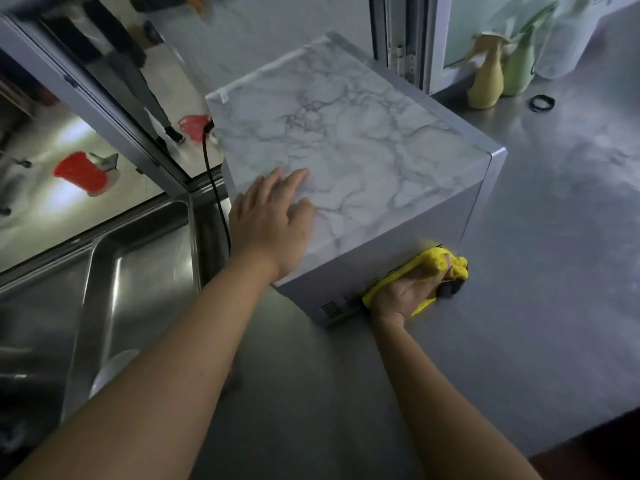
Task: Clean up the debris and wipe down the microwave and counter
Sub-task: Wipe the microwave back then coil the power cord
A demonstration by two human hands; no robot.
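Cloth (424, 268) sits bunched under the right hand (403, 296), low on the near side wall of the microwave (346, 143), just where that wall meets the table (554, 237). The right fingers (438, 276) curl round the yellow wad and press it against the vented strip, so the panel still to be covered lies mostly above and to the left of the hand, with the vent slots running left along the bottom edge. That wall's long axis runs left to right in the view, so I judge a sideways stroke along it suits best. The left hand (273, 216) rests flat on the marbled top near its front left corner, fingers straight and loosely spread, holding nothing, apparently steadying the box. The right hand is plainly the nearer one to both the side wall and the open table beyond it.
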